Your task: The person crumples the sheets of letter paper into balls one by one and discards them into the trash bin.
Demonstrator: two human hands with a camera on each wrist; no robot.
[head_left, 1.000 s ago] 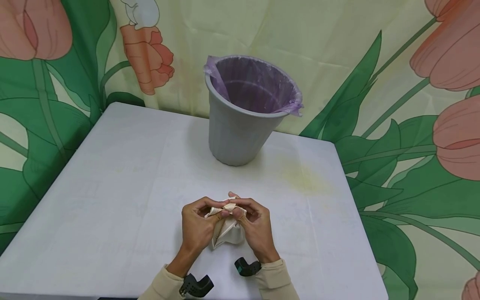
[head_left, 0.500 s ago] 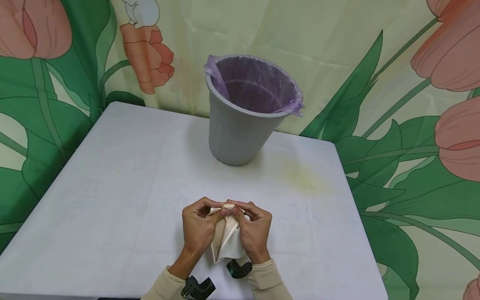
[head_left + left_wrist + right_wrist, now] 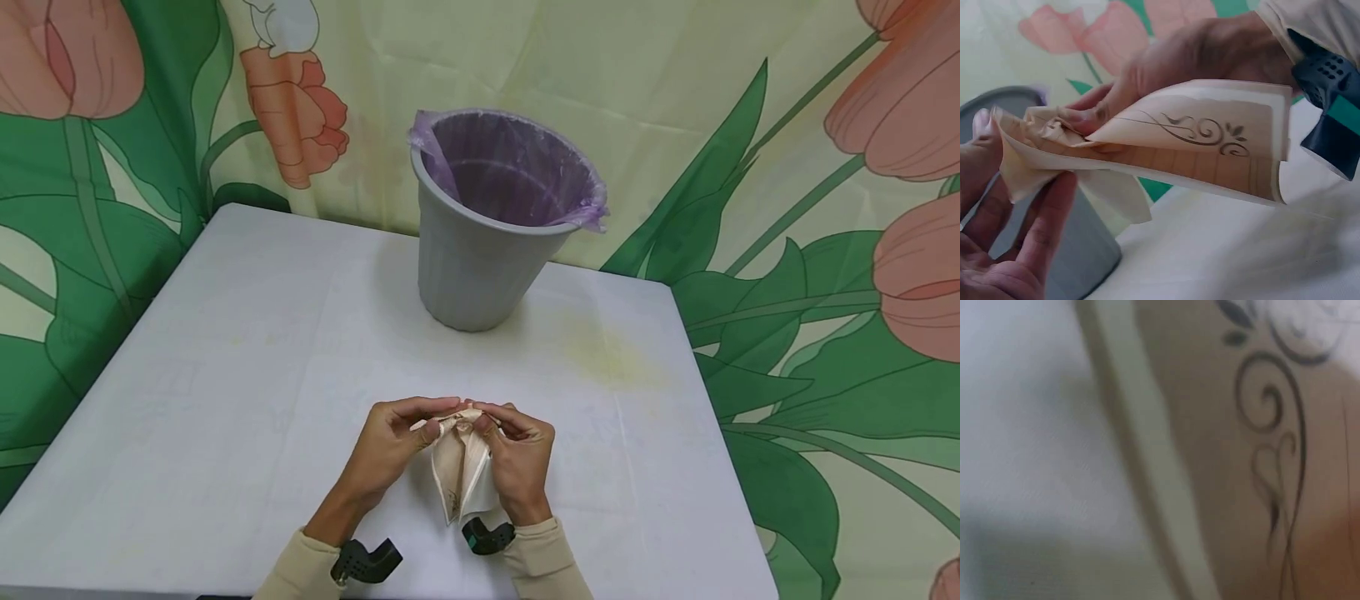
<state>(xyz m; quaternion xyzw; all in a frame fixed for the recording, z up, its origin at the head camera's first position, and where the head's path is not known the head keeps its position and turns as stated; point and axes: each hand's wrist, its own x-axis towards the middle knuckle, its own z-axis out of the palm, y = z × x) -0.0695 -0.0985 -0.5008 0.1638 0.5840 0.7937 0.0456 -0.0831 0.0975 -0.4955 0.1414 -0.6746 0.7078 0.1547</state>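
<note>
A sheet of cream writing paper [image 3: 448,471] is held up between both hands near the table's front, its upper end crumpled and its lower part folded lengthwise. My left hand [image 3: 390,442] pinches the crumpled end from the left between thumb and fingers. Opposite it, my right hand [image 3: 523,458] grips the same end, thumb toward me. In the left wrist view the paper [image 3: 1210,172] shows ruled lines, a pale border and a dark scroll ornament. The right wrist view is filled by the blurred paper [image 3: 1216,456] with that scrollwork.
Behind the hands, a grey bin [image 3: 480,275] with a purple liner [image 3: 510,179] stands on the white-covered table [image 3: 225,400]. A flower-printed cloth [image 3: 637,108] hangs beyond the table. Black wrist cameras [image 3: 367,561] sit on both wrists.
Both hands have shifted slightly right and their thumbs have spread apart. The paper's lower part hangs longer and more opened out than a second ago. The left forearm has swung outward.
</note>
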